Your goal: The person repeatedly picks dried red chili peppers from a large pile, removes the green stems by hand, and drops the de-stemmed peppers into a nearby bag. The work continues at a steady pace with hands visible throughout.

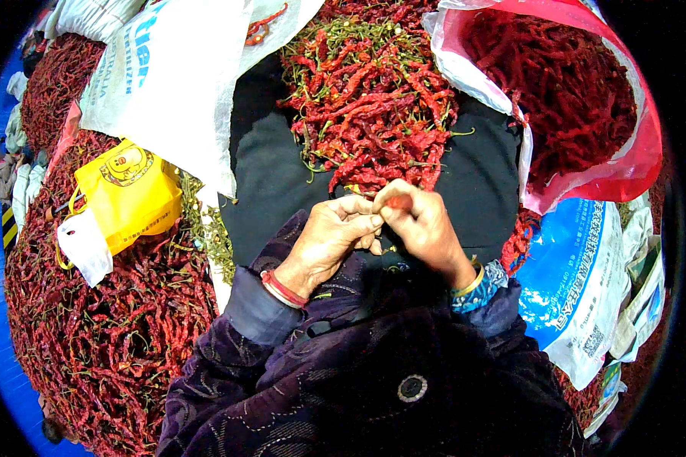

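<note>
Left hand (324,240) and right hand (421,225) meeting at near edge of red peppers (373,126); fingertips of both pressing together, cannot tell what they are pinching; peppers lying on black cloth (480,183), looking wrinkled, probably handling light, brittle; stem ends likely offering best hold.

The head view looks steeply down from the left of the wearer's head, facing forward past the coat (343,404), closest at the lower edge, to the left hand (324,238) and right hand (421,228), near and about central. Chillies (366,114) lie just beyond. The wide, round fisheye reaches out to a heap (114,358) at left and a red bag (649,145) at upper right.
</note>
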A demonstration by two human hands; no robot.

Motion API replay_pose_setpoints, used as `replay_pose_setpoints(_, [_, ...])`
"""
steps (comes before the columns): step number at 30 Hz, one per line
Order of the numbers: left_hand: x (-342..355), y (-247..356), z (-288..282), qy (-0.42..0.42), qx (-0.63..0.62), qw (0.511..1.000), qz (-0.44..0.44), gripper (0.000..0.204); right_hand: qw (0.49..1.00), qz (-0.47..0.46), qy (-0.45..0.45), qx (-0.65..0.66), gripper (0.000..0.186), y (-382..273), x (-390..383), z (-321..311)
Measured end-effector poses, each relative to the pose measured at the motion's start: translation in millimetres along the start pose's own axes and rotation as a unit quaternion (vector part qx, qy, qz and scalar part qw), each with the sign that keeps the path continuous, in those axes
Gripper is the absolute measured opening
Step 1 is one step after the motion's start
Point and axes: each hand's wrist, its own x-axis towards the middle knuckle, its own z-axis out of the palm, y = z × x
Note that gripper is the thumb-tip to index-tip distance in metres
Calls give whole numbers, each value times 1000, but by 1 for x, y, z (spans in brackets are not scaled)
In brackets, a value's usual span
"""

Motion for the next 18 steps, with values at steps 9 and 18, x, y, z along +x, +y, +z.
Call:
replay_pose_setpoints(9, [-1, 27, -6, 123, 419, 870, 230, 16, 876, 90, -19, 473, 21, -11, -2, -9])
replay_pose_setpoints(18, [52, 41, -56, 67, 781, 525, 332, 30, 786, 190, -63, 584, 32, 9, 2, -15])
